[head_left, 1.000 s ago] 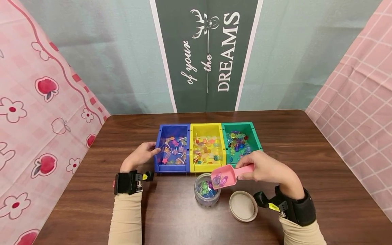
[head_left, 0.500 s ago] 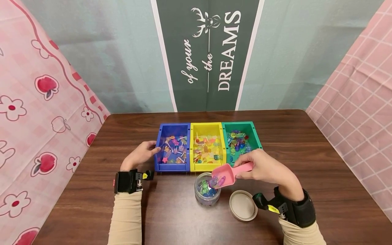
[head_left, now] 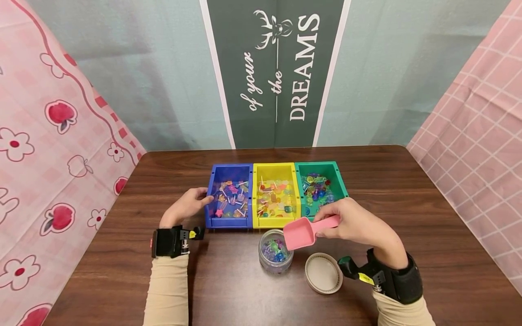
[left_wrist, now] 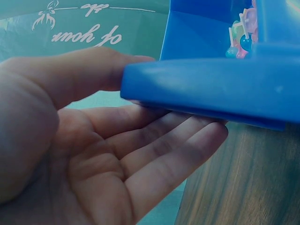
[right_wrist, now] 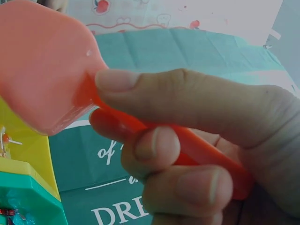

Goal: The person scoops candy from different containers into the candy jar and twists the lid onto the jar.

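Observation:
My right hand grips the handle of a pink scoop, thumb laid along its neck in the right wrist view. The scoop's bowl looks empty and tilts beside the rim of a clear jar, which holds small translucent coloured charms. At the left, my left hand pinches the side of a blue bin. The left wrist view has the thumb on top of the bin's edge and the fingers beneath it.
A yellow bin and a green bin adjoin the blue one, all holding small colourful charms. A round pale lid lies on the wooden table, right of the jar. Curtains hang behind and at both sides.
The purple charms in the scoop have slid out into the jar, whose contents now look more purple. The scoop has shifted slightly right. My left hand stays on the blue bin.

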Available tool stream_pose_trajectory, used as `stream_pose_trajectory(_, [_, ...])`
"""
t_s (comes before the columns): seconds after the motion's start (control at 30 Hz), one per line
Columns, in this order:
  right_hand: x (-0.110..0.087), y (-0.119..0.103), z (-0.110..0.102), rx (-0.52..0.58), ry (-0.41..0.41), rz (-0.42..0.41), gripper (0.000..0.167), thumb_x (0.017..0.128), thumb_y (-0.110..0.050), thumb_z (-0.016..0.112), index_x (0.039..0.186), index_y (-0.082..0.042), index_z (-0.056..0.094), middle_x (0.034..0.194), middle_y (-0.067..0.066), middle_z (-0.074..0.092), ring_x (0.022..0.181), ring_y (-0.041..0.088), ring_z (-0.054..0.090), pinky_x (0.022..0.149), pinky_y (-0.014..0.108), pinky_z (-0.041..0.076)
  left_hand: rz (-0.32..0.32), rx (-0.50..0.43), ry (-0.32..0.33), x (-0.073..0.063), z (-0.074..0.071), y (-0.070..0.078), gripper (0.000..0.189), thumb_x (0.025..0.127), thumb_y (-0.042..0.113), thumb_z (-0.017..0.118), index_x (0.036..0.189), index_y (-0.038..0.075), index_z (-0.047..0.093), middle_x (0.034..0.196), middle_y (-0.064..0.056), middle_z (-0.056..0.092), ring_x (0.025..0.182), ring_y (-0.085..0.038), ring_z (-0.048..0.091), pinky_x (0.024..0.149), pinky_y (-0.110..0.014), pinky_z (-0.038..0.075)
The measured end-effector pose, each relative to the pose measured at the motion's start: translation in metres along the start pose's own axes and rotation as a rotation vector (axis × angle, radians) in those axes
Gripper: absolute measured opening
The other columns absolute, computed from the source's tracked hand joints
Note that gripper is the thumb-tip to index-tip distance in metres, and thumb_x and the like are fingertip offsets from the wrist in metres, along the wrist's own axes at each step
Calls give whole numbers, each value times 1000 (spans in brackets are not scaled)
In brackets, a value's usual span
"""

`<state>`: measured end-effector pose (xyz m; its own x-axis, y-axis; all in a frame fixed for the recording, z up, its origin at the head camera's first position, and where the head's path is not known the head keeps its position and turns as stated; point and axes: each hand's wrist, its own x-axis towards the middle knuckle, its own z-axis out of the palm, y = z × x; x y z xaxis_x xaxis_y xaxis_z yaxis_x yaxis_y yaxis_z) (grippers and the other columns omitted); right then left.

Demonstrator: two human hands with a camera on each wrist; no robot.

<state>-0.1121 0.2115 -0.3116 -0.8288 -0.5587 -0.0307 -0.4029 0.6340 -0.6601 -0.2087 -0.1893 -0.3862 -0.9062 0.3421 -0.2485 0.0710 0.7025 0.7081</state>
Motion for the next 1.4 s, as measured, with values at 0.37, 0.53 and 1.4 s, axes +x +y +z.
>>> stream_pose_trajectory(0.37, [-7,1,-6,-69,64,-28,16,78,-22,79,89,-12,74,79,-4,69,68,-1,49,57,17,45,-5,2,-1,0,1,1,44,102,18,45,136,-11,45,122,-27,62,102,-27,60,101,-51,47])
stream_pose_trajectory(0.53, [-14,3,-11,-100,123,23,15,79,-21,79,89,-11,75,78,-4,71,64,-3,46,55,17,43,-17,-16,-4,0,2,1,44,102,18,44,136,-10,45,124,-28,61,106,-30,60,102,-50,47])
stream_pose_trajectory(1.4, [-9,29,-21,-136,239,368,18,83,-14,64,86,3,70,56,0,55,47,12,50,47,25,40,0,9,9,1,1,0,43,102,17,44,135,-11,46,123,-28,61,106,-29,60,101,-51,47])
